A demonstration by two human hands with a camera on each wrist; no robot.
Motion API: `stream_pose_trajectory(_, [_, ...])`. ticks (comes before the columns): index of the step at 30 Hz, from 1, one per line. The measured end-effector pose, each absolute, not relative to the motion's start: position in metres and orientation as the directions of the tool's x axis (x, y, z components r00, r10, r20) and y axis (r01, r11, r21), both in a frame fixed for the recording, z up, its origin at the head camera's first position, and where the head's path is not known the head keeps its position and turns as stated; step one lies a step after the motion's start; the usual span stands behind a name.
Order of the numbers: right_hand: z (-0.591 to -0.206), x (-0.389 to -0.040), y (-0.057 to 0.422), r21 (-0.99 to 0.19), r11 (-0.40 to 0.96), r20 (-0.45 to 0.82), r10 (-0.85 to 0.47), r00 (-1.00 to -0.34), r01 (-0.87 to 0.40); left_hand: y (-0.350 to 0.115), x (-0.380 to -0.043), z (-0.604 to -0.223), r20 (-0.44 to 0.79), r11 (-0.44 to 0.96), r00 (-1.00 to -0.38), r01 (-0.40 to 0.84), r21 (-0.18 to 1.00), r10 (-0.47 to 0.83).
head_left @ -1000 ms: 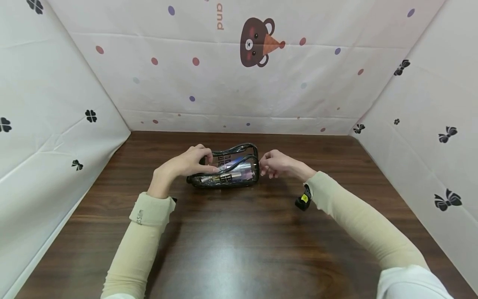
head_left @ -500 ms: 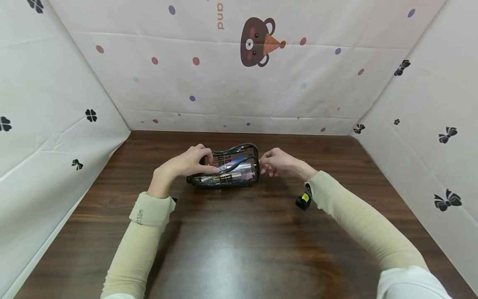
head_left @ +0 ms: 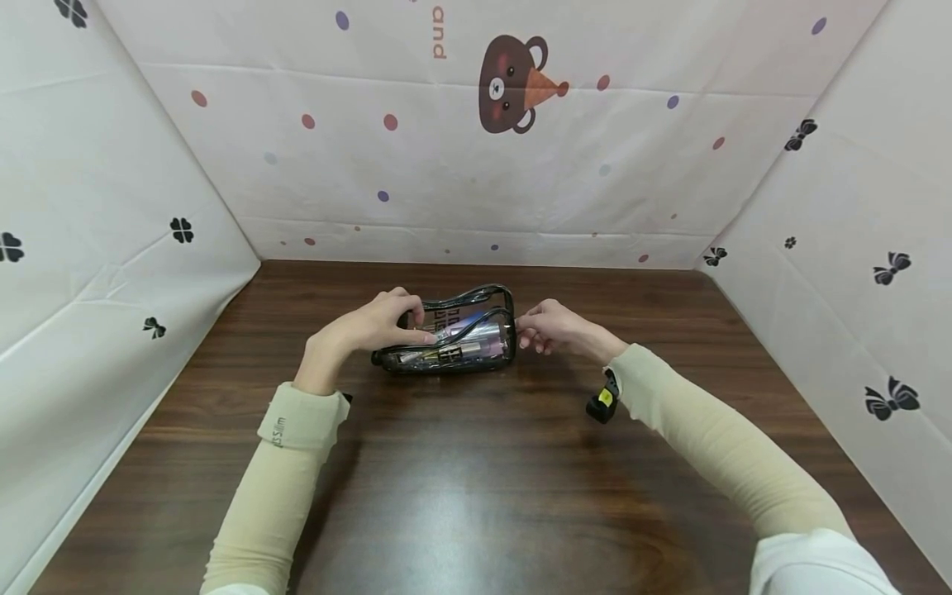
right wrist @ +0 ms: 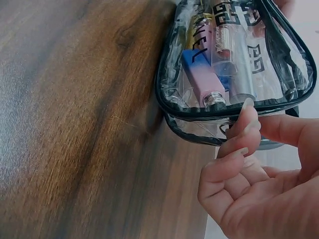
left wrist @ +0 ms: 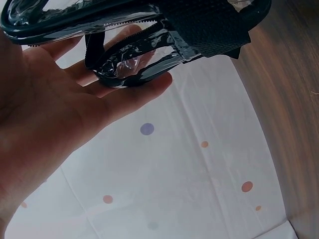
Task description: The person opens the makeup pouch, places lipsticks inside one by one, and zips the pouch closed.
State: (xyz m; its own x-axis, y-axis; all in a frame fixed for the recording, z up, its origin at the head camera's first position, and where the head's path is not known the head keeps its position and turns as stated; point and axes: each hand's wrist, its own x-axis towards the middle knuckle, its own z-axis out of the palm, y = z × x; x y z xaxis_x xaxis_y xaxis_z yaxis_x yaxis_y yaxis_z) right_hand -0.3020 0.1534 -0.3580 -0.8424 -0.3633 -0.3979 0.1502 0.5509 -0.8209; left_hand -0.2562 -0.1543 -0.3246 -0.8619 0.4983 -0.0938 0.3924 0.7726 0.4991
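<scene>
A clear plastic pouch [head_left: 461, 362] with black trim rests on the brown table, its zipped top parted into a gap. Through its wall show a pink and blue tube [right wrist: 203, 79], a silver tube [right wrist: 242, 82] and other slim items. My left hand [head_left: 372, 324] grips the pouch's left end, thumb on the near side and fingers on the far side. At the right end, my right hand [head_left: 554, 325] pinches the pouch's edge near the zipper between thumb and forefinger, other fingers curled. What small part sits between those fingertips is hidden.
White printed sheets [head_left: 476, 165] stand behind the wooden table [head_left: 476, 479] and along both sides. A black strap device [head_left: 602, 402] hangs under the right wrist. In the left wrist view, a black textured tab [left wrist: 204, 27] closes off the pouch's end.
My right hand and wrist have shifted slightly, a little up and then back down, staying at the pouch's right end. The left hand and the pouch hold still.
</scene>
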Motion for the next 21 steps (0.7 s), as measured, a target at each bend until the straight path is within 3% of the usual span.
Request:
stream_pose_trajectory(11, [-0.3567, -0.3003, 0.1498, -0.845, 0.51, -0.375, -0.351, -0.858, 0.161, -0.1539, -0.2562, -0.3246, -0.094, 0.771, -0.86, 0.395, 0.499, 0.502])
stream_pose_trajectory(21, [-0.3577, -0.2999, 0.1521, -0.827, 0.558, -0.304, -0.345, -0.888, 0.066, -0.1547, -0.2567, -0.3246, -0.098, 0.776, -0.861, 0.393, 0.494, 0.499])
